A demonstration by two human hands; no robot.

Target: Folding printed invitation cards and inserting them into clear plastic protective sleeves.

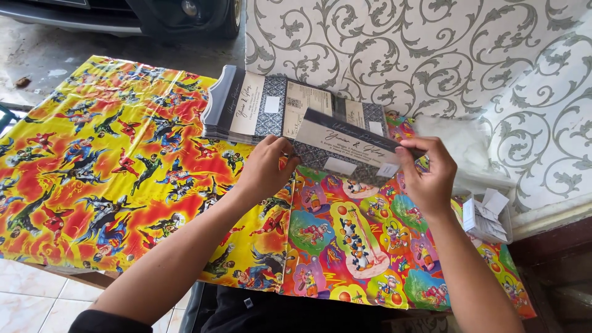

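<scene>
Together, left hand [266, 165] and right hand [427, 172] hold a sleeved card [345, 147].

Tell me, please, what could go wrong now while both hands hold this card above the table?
1. The card is held only at its two ends, by the left hand and the right hand; a loose grip could let it tilt or drop.
2. The stack of cards lies just behind it, so a low sweep might push it.
3. The small white slips sit near the table's right edge and could be knocked off.
</scene>
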